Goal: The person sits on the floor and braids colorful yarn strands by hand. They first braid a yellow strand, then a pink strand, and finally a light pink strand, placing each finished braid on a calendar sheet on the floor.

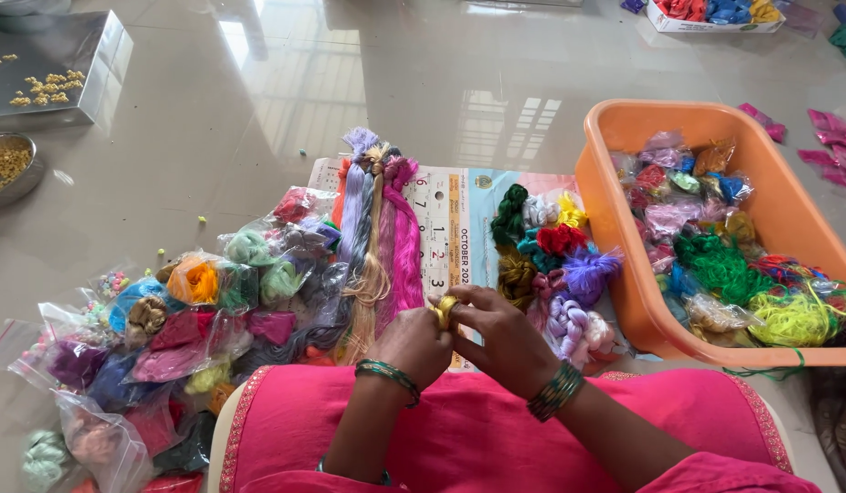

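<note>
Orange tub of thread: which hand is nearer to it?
Right. The right hand sits just left of the orange tub; the left hand is farther left, beyond the small yellow ring both hold.

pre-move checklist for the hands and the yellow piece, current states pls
1. Both hands on the piece: ok. The left hand and right hand meet on the small yellow piece.
2. Firmness of the grip: cannot tell, the fingers cover most of the piece.
3. Long thread hanks within reach: ok, laid out just ahead of the left hand.
4. Orange tub upright and beside the right hand: ok, holding bagged and loose thread.
5. Loose skeins kept apart from the hands: ok, lying on the calendar sheet.
6. Thread already on the piece: cannot tell.
</note>
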